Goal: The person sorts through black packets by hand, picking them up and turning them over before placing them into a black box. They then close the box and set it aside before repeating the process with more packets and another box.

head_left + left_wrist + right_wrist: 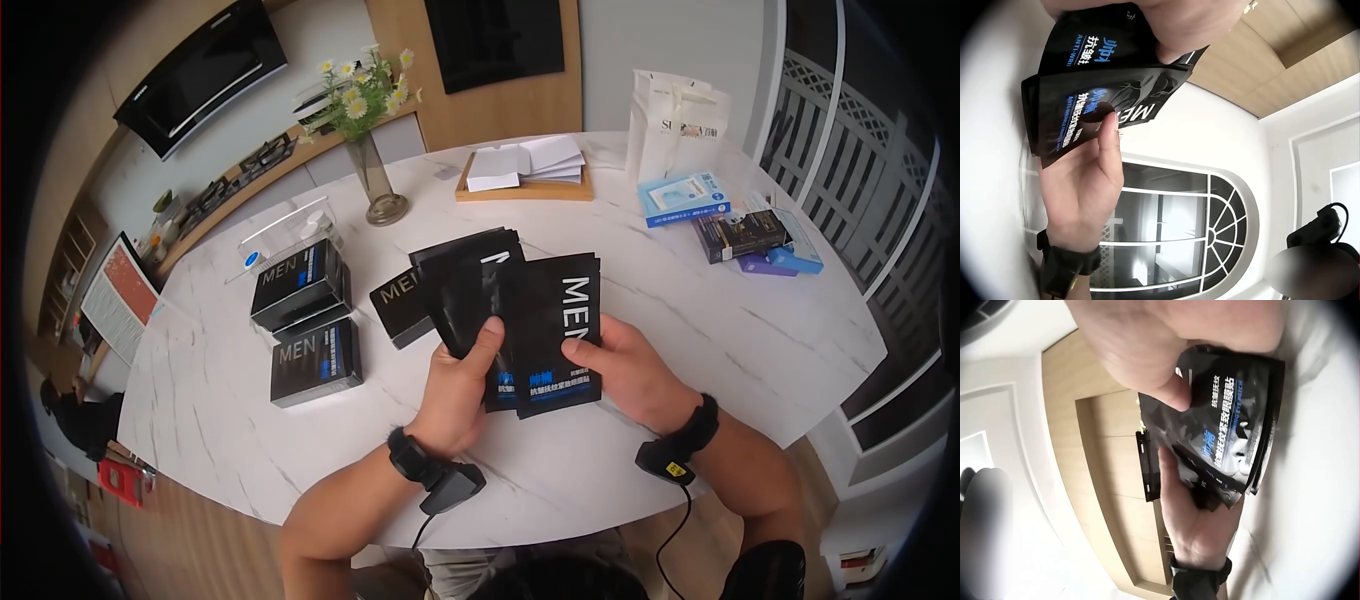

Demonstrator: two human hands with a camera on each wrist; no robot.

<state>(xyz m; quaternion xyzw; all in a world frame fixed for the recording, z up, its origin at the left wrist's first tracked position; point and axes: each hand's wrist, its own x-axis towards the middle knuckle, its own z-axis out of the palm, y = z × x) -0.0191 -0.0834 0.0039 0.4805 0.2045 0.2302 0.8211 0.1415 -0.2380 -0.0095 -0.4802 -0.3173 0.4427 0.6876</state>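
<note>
Both hands hold flat black eye patch sachets above the table, fanned side by side and overlapping in the middle. My left hand (452, 395) grips the left bunch of sachets (455, 290), its thumb lying across their front. On the other side, my right hand (640, 375) pinches the right bunch (553, 310), thumb on the printed face and fingers behind. White "MEN" lettering and blue print show on that front sachet. In the right wrist view, several sachet edges (1266, 434) stack under the right thumb. A black "MEN" box (397, 305) stands partly hidden behind the left bunch.
Black "MEN" boxes (318, 362) sit at the left, beside a clear acrylic stand (285, 232). Farther back are a flower vase (378, 185) and a wooden tray (525, 194) of papers. A white paper bag (675, 125) and several small boxes (740, 235) stand at the right.
</note>
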